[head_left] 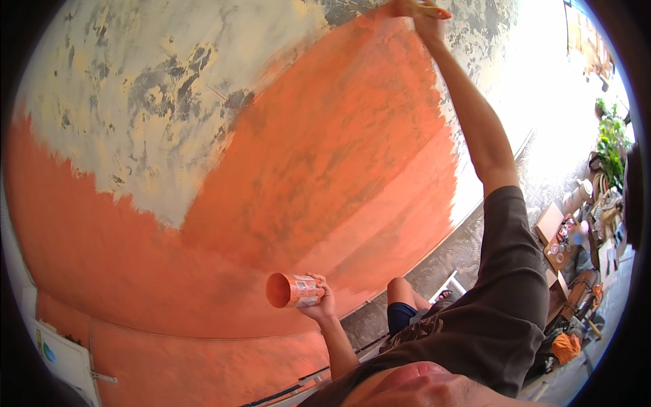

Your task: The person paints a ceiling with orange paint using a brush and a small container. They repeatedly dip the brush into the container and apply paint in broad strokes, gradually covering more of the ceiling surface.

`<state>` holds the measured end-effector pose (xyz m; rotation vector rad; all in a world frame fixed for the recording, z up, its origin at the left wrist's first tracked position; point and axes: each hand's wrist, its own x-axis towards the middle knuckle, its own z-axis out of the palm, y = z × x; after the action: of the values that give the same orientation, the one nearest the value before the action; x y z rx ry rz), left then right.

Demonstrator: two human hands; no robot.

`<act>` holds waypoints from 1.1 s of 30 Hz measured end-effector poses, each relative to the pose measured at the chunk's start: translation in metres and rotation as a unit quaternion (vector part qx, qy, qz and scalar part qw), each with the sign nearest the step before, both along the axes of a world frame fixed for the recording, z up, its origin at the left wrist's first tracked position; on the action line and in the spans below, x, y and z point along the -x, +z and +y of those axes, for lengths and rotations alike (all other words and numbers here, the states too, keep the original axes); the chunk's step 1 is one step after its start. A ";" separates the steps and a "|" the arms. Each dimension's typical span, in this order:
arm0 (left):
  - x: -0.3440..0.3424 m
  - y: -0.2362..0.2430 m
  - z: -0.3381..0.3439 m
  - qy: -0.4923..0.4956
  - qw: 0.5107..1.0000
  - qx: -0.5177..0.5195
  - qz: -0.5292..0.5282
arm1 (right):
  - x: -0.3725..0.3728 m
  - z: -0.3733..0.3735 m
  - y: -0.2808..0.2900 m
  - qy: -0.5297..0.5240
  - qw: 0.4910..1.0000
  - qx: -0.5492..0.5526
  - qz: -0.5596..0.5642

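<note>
My right arm is stretched up to the top of the wall [325,136]. The right hand [429,28] is closed around a paintbrush [434,11], whose orange-stained handle points right. Its bristle end is against the wall at the upper edge of the orange paint, though blurred and partly out of view. Lower down, my left hand [320,302] is wrapped around a paint can [298,290]. The can is tilted with its open mouth toward the left, and its inside is coated orange. Orange paint covers the wall's middle and lower parts, streaky in places.
Pale, patchy bare plaster [135,81] shows at the upper left. A white box [64,359] is at the lower left. Along the right lie cluttered goods, a cardboard box [549,222], an orange cloth [566,346] and a green plant [612,139]. White rails [449,286] stand near my legs.
</note>
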<state>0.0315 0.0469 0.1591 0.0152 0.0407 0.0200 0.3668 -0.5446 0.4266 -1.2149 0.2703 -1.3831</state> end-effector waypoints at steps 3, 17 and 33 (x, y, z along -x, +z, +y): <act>-0.002 -0.005 0.000 -0.003 1.000 -0.006 -0.009 | 0.002 -0.028 0.001 -0.003 0.998 0.035 -0.058; 0.004 0.007 -0.007 0.020 0.999 -0.030 -0.033 | 0.052 0.274 0.011 0.210 0.916 0.334 -0.077; 0.016 -0.015 -0.014 0.128 0.990 -0.053 -0.029 | 0.027 0.377 0.000 -0.022 0.923 0.353 -0.153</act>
<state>0.0156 0.0334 0.1441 0.1164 -0.0160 0.2790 0.3397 -0.1676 0.4263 -1.5380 -0.4686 -1.7548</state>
